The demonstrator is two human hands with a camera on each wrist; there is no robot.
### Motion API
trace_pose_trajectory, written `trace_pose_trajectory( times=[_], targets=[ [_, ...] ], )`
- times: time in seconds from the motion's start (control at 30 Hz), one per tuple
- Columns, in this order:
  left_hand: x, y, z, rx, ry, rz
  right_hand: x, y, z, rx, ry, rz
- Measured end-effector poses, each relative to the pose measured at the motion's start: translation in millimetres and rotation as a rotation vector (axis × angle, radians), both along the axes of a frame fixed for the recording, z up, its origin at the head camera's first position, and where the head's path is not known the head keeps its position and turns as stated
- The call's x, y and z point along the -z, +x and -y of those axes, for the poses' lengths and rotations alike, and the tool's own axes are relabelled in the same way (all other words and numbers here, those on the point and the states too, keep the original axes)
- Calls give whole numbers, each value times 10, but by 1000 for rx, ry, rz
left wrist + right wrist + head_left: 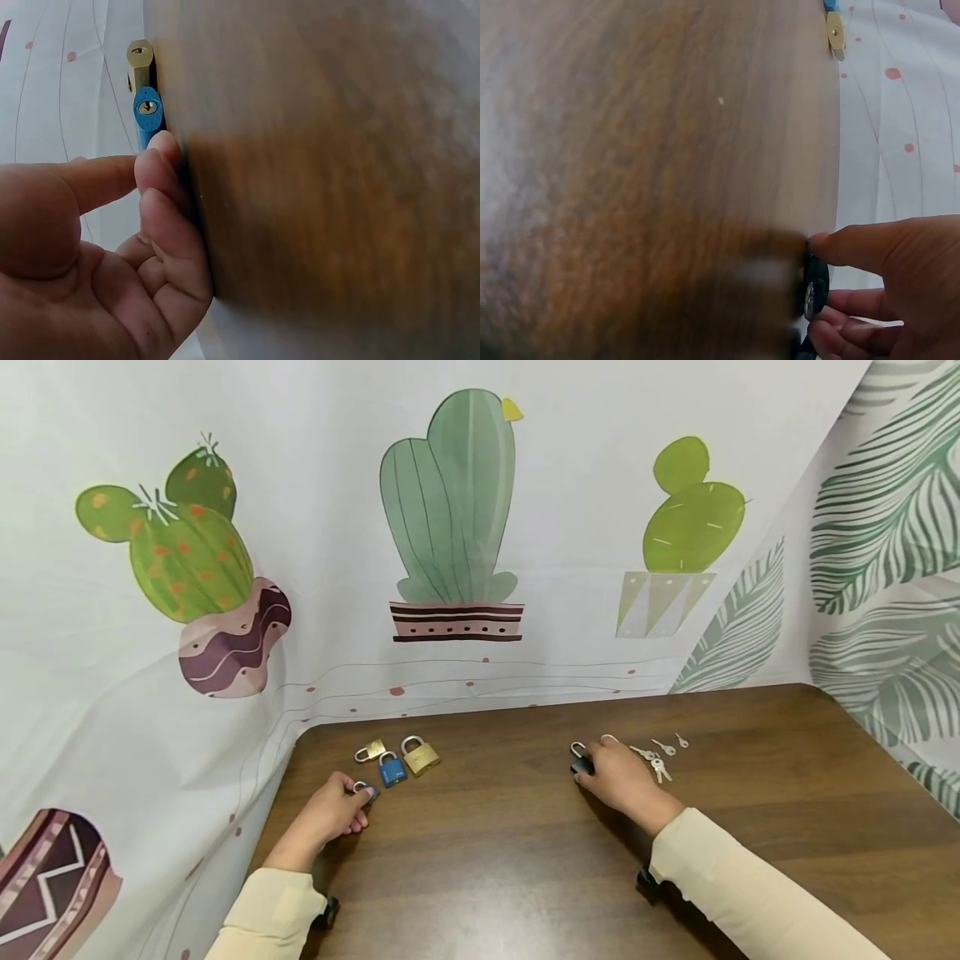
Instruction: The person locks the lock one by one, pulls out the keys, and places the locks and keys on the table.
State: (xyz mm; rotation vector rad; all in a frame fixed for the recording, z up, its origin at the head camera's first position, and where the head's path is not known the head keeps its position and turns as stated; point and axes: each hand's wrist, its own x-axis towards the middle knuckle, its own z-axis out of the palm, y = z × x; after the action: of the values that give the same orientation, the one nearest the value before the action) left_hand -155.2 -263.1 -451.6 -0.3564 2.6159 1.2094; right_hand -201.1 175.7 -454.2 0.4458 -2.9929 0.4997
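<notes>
Two hands on locks, both pinching. Left hand (333, 810): thumb and fingers closed round the small blue lock (367, 792). Lock sits at the fingertips, shackle pointing up toward the back of the hand, body on the fingertip side, low over the table (487, 868) or touching it; can't tell which from where I stand. In the left wrist view the fingers hide it.

Just beyond that grip: blue lock (393, 771), nearest the fingertips; small brass lock (375, 749) behind it; big brass lock (422, 758) to its right.

Right hand (618, 777): thumb and fingers grasp the black lock (819, 276). It's at the left edge of the hand, shackle sticking out past the fingertips on the far side. Right wrist view has its keyway end facing the camera. Another shackle (610, 738) shows past the knuckles; its body is behind the hand.

Keys (660, 769) lie spread just right of the right hand, well apart from the left-hand cluster. Both sleeves (720, 868) are cream.
</notes>
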Motion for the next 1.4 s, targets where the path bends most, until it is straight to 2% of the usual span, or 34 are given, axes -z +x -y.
trace_pose_trajectory(
  times=[0.23,0.73,0.83,1.07,1.23,1.4],
  targets=[
    [-13,-15,-25,0,7,3,36,-2,-35,-8,-42,-29],
    [-17,-15,-55,-9,30,5,39,3,-86,0,-165,35],
    [-24,-3,-58,-17,43,11,39,-12,-99,4,-208,69],
    [-39,-8,-60,-20,51,-5,-25,-65,-174,29,-399,205],
    [-56,8,-50,-10,73,6,-70,-57,-207,41,-460,240],
    [-77,53,-52,-30,84,-1,-104,-33,-197,50,-513,257]
  ],
)
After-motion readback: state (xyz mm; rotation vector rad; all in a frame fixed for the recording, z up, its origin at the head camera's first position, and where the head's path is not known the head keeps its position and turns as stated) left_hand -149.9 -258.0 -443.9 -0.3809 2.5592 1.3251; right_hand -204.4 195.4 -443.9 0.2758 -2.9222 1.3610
